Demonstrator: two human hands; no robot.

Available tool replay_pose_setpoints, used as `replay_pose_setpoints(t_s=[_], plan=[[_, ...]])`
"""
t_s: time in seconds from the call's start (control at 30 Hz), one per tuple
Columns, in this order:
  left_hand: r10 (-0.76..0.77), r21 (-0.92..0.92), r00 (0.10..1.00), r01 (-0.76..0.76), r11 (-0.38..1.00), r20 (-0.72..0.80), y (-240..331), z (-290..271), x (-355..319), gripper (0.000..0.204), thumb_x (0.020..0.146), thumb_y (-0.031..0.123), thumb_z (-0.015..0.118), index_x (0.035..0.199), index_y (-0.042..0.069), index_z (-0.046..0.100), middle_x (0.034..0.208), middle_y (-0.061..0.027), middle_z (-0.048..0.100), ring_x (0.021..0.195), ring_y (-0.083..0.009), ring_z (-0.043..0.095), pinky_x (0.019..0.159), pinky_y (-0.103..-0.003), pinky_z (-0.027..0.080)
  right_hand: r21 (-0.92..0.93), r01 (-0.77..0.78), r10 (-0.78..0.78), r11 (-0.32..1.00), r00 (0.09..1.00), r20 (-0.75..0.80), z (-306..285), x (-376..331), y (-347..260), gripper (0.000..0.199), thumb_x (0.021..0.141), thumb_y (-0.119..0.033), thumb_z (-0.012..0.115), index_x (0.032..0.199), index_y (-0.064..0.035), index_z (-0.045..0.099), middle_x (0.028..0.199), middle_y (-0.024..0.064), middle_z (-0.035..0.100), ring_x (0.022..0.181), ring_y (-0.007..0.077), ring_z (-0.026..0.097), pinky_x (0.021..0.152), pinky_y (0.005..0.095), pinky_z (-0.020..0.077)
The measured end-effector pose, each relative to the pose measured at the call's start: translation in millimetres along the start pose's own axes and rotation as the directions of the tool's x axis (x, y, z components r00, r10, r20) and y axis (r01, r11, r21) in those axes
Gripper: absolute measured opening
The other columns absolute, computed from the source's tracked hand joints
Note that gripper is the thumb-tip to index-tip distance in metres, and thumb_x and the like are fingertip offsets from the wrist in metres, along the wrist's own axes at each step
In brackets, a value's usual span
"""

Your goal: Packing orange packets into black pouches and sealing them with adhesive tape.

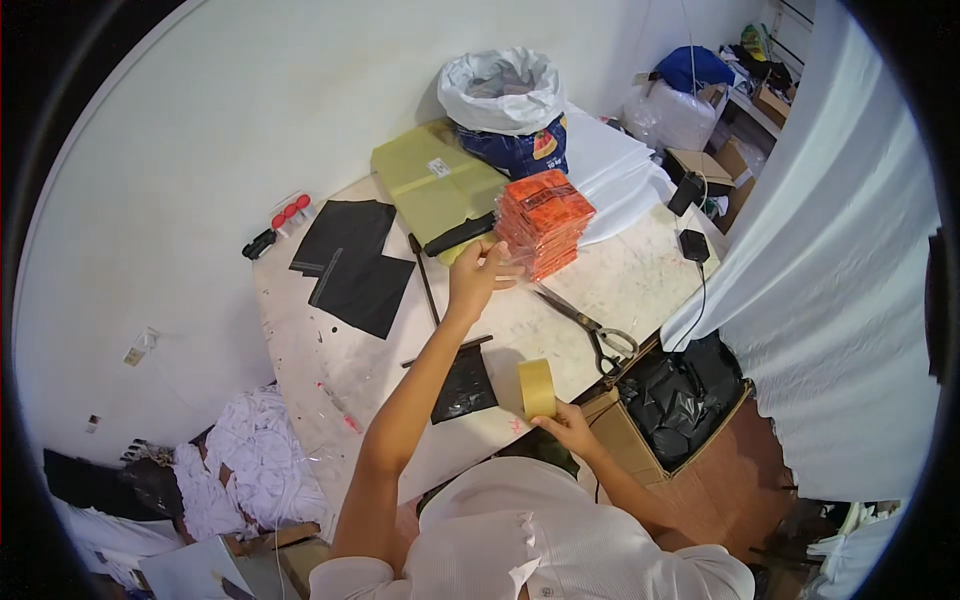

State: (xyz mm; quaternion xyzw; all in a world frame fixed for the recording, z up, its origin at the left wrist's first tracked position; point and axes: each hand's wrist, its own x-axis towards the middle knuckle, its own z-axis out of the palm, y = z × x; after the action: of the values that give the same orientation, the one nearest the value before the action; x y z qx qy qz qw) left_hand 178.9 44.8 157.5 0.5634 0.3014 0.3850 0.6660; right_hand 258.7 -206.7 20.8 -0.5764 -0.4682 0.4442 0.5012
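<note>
My left hand [480, 280] reaches across the table with its fingers spread and nothing visible in them. Its fingertips come up to the near left side of a stack of orange packets [545, 215] in clear wrap; whether they touch it I cannot tell. Close to the table's front edge, my right hand [568, 428] grips a roll of yellowish-tan tape [536, 388] by its lower edge. Between my arms lies a small shiny black plastic pouch [464, 386], a thin dark strip along its top. Large scissors [590, 325] rest to the right, blades pointing at the stack.
Flat black bags [365, 290] lie on the left of the table [300, 370]. Behind stand a yellow-green folded package [430, 170] and an open white-and-blue sack [505, 110]. White sheets [620, 170] are at the back right. A cardboard box of black bags [680, 400] sits below the right edge.
</note>
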Motion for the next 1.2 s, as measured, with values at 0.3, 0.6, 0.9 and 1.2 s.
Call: replay_pose_setpoints(t_s=[0.3, 0.6, 0.9, 1.2], plan=[[-0.152, 0.041, 0.913, 0.147, 0.988, 0.379, 21.9, -0.9, -24.4, 0.024, 0.092, 0.027, 0.046, 0.098, 0.004, 0.051, 0.092, -0.0139, 0.063, 0.082, -0.0212, 0.065, 0.066, -0.029, 0.053, -0.62, 0.129, -0.39, 0.774, 0.868, -0.306, -64.6, 27.4, -18.0, 0.029, 0.073, -0.001, 0.052, 0.102, -0.0007, 0.054, 0.105, 0.0173, 0.055, 0.102, 0.0375, 0.048, 0.093, 0.0408, 0.0355], [-0.003, -0.003, 0.921, 0.005, 1.0, 0.391, 24.5, 14.1, -19.0, 0.054, 0.091, 0.018, 0.048, 0.137, 0.013, 0.02, 0.097, -0.0177, 0.063, 0.083, -0.0243, 0.065, 0.07, -0.03, 0.052, -0.928, -0.194, -0.044, 0.319, 0.975, -0.219, -129.3, 46.2, 8.3, 0.052, 0.063, -0.01, 0.065, 0.11, -0.0009, 0.045, 0.108, 0.019, 0.045, 0.098, 0.037, 0.045, 0.086, 0.0415, 0.0394], [0.037, -0.087, 0.911, -0.002, 0.996, 0.41, 23.0, 16.4, -11.5, 0.051, 0.09, 0.015, 0.05, 0.136, 0.011, 0.027, 0.095, -0.0143, 0.063, 0.084, -0.0201, 0.064, 0.072, -0.029, 0.052, -0.841, -0.064, -0.022, 0.538, 0.996, -0.09, -165.1, 20.7, -3.5, 0.044, 0.063, -0.008, 0.063, 0.103, 0.0012, 0.051, 0.087, 0.0196, 0.055, 0.087, 0.037, 0.049, 0.076, 0.0426, 0.0424], [0.022, -0.139, 0.898, 0.044, 0.989, 0.439, 14.2, 17.5, 12.1, 0.041, 0.091, 0.014, 0.048, 0.13, 0.007, 0.035, 0.097, -0.0138, 0.062, 0.086, -0.0208, 0.064, 0.073, -0.029, 0.052, -0.757, -0.071, -0.111, 0.65, 0.976, -0.188, -176.1, -23.5, -105.8, 0.053, 0.055, -0.01, 0.079, 0.1, 0.0012, 0.053, 0.09, 0.0089, 0.042, 0.077, 0.0203, 0.05, 0.069, 0.0306, 0.0443]])
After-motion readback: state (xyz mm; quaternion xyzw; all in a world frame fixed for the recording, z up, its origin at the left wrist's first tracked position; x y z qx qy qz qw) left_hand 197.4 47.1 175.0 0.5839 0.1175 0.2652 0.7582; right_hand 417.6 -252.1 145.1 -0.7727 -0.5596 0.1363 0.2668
